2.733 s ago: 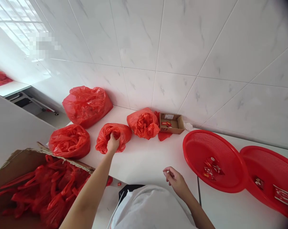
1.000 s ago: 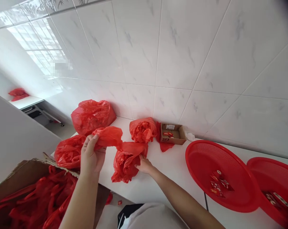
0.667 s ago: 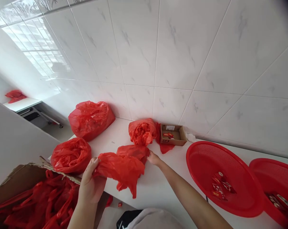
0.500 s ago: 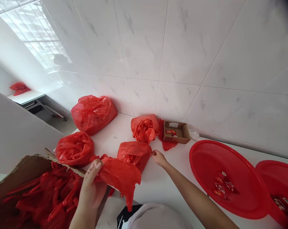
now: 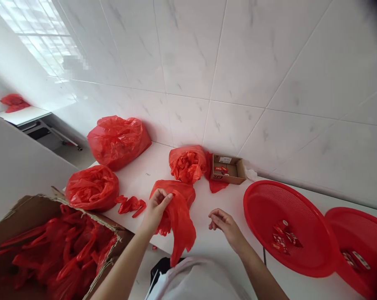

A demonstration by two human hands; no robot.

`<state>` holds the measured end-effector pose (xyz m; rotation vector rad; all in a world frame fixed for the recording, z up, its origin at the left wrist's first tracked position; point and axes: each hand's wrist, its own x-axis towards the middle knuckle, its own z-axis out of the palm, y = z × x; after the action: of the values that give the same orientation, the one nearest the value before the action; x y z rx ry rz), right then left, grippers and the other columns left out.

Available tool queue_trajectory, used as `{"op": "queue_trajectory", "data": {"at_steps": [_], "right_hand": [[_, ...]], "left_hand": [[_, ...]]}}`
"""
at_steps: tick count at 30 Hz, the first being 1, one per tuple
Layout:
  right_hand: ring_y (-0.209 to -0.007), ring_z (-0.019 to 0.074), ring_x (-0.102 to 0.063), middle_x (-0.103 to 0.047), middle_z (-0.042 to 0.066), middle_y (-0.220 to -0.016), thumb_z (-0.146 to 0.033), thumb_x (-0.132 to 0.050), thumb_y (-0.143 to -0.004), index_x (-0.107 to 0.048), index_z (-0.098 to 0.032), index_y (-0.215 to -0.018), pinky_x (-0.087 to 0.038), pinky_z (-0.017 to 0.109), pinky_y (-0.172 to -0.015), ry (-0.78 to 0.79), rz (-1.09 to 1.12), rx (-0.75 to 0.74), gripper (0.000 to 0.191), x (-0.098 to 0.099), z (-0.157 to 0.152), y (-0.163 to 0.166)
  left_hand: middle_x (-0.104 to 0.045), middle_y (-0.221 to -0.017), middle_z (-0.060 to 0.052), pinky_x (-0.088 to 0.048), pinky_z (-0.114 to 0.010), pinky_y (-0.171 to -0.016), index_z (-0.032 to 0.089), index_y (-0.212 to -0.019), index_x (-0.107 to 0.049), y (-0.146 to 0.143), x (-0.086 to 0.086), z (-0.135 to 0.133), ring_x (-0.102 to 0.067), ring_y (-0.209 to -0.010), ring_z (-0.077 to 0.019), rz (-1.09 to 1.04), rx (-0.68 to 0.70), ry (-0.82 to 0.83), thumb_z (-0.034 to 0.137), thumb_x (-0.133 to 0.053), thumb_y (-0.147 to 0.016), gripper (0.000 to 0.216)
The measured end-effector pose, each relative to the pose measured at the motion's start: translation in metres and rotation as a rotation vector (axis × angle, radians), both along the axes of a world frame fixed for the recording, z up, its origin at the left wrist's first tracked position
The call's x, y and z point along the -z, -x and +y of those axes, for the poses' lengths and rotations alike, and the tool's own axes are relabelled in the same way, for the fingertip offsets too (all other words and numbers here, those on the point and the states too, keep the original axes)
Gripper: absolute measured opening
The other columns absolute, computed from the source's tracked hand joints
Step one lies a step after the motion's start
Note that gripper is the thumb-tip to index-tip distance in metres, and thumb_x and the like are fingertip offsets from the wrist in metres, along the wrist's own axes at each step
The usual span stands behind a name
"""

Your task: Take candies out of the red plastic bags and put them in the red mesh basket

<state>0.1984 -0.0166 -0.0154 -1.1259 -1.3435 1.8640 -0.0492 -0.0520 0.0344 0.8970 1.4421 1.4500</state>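
Observation:
My left hand (image 5: pixel 156 207) pinches the top of an empty red plastic bag (image 5: pixel 180 225), which hangs down over the white counter's (image 5: pixel 213 246) front edge. Just behind it sits a stuffed red bag (image 5: pixel 176 189). My right hand (image 5: pixel 223 221) hovers over the counter to the right of the hanging bag, fingers loosely curled and holding nothing. A few red bag scraps (image 5: pixel 131 205) lie to the left of my left hand.
More stuffed red bags rest at the back centre (image 5: pixel 187 163), back left (image 5: pixel 118 139) and left (image 5: pixel 92 187). A small cardboard box (image 5: pixel 228 169) stands by the wall. Two red baskets (image 5: pixel 285 229) (image 5: pixel 358 250) hold small red packets. A big carton of red bags (image 5: pixel 53 250) sits lower left.
My left hand pulled one red bag out of the stuffed bag and drew it toward me. My right hand let go of the stuffed bag and came back. Red scraps now lie on the counter.

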Motion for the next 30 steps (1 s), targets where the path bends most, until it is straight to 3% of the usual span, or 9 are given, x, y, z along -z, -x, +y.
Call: {"op": "queue_trajectory", "data": {"at_steps": [4, 6, 10, 13, 16, 20, 26, 30], "right_hand": [[-0.075, 0.0181, -0.057, -0.058, 0.001, -0.073, -0.056, -0.057, -0.083, -0.06, -0.02, -0.089, -0.046, 0.034, -0.079, 0.002, -0.13, 0.016, 0.037, 0.009, -0.012, -0.036], [-0.07, 0.0178, -0.056, -0.058, 0.001, -0.069, -0.059, -0.057, -0.08, -0.059, -0.02, -0.086, -0.045, 0.033, -0.074, 0.022, -0.18, 0.046, 0.04, 0.02, -0.026, -0.041], [-0.064, 0.0173, -0.054, -0.056, 0.0, -0.063, -0.062, -0.055, -0.078, -0.056, -0.02, -0.082, -0.042, 0.031, -0.066, 0.048, -0.205, 0.101, 0.042, 0.046, -0.05, -0.041], [-0.063, 0.0175, -0.053, -0.054, 0.0, -0.061, -0.062, -0.052, -0.08, -0.055, -0.021, -0.081, -0.041, 0.03, -0.064, 0.043, -0.219, 0.113, 0.041, 0.063, -0.058, -0.048], [-0.062, 0.0179, -0.054, -0.054, 0.0, -0.06, -0.06, -0.05, -0.081, -0.056, -0.022, -0.079, -0.041, 0.03, -0.064, 0.02, -0.296, 0.128, 0.039, 0.079, -0.057, -0.065], [-0.062, 0.0185, -0.054, -0.055, 0.0, -0.06, -0.055, -0.049, -0.081, -0.056, -0.023, -0.078, -0.041, 0.031, -0.065, 0.017, -0.378, 0.153, 0.033, 0.094, -0.049, -0.087], [-0.064, 0.0187, -0.053, -0.052, -0.001, -0.062, -0.05, -0.048, -0.083, -0.054, -0.023, -0.076, -0.041, 0.031, -0.065, -0.027, -0.408, 0.107, 0.028, 0.085, -0.03, -0.085], [-0.067, 0.0183, -0.054, -0.052, -0.001, -0.065, -0.048, -0.046, -0.086, -0.054, -0.023, -0.08, -0.042, 0.03, -0.067, -0.057, -0.399, 0.063, 0.027, 0.071, -0.018, -0.067]], "left_hand": [[-0.06, -0.082, -0.002, -0.047, -0.028, -0.067, 0.022, -0.091, -0.056, 0.012, 0.013, 0.061, -0.057, -0.072, -0.0156, 0.678, 0.096, -0.102, 0.04, -0.049, -0.089, 0.02], [-0.063, -0.097, -0.007, -0.046, -0.035, -0.083, 0.022, -0.105, -0.058, 0.012, 0.013, 0.104, -0.058, -0.091, -0.0204, 0.83, 0.128, -0.144, 0.036, -0.046, -0.091, 0.023], [-0.06, -0.115, -0.013, -0.03, -0.049, -0.105, 0.023, -0.119, -0.063, -0.002, 0.017, 0.187, -0.047, -0.118, -0.0302, 1.109, 0.315, -0.187, 0.036, -0.053, -0.088, 0.035], [-0.045, -0.141, -0.01, -0.012, -0.061, -0.11, 0.033, -0.123, -0.062, -0.023, 0.034, 0.223, -0.029, -0.135, -0.0377, 1.314, 0.512, -0.19, 0.041, -0.073, -0.073, 0.052], [-0.03, -0.154, -0.003, 0.0, -0.071, -0.106, 0.039, -0.114, -0.067, -0.035, 0.059, 0.237, -0.011, -0.142, -0.0434, 1.483, 0.646, -0.125, 0.041, -0.082, -0.06, 0.057], [-0.031, -0.154, -0.009, -0.002, -0.074, -0.103, 0.029, -0.101, -0.074, -0.014, 0.079, 0.247, -0.01, -0.142, -0.0454, 1.625, 0.646, 0.011, 0.028, -0.08, -0.064, 0.038], [-0.026, -0.157, -0.009, -0.001, -0.07, -0.107, 0.022, -0.099, -0.075, 0.042, 0.068, 0.254, -0.003, -0.144, -0.0432, 1.669, 0.479, 0.123, 0.022, -0.06, -0.078, 0.026], [-0.024, -0.158, -0.007, 0.004, -0.068, -0.108, 0.02, -0.09, -0.075, 0.046, 0.061, 0.234, -0.002, -0.144, -0.0415, 1.615, 0.404, 0.119, 0.025, -0.052, -0.084, 0.025]]}}
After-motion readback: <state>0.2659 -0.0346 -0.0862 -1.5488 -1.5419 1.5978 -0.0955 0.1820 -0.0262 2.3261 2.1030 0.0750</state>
